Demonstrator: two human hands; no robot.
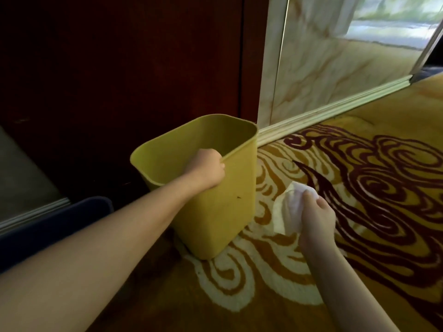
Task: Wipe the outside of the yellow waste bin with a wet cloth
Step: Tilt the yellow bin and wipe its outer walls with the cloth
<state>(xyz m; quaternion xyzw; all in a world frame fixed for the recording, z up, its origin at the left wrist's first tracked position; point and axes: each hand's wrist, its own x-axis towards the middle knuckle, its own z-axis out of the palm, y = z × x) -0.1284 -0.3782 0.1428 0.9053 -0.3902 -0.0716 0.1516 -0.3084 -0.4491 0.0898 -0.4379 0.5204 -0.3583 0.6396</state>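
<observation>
meanwhile left hand grips bin rim, right hand clutches cloth.

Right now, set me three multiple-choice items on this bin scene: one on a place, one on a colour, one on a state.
1. Where does the left hand grip the yellow plastic waste bin?
A. its top rim
B. its base
C. nowhere

2. What colour is the crumpled cloth in the right hand?
A. blue
B. white
C. green

3. How does the cloth stand to the bin?
A. pressed on its wall
B. inside it
C. held apart, over the swirl-patterned carpet

Answers:
1. A: the fingers close over the near rim.
2. B: the cloth shows white.
3. C: carpet shows between cloth and bin wall.
</observation>
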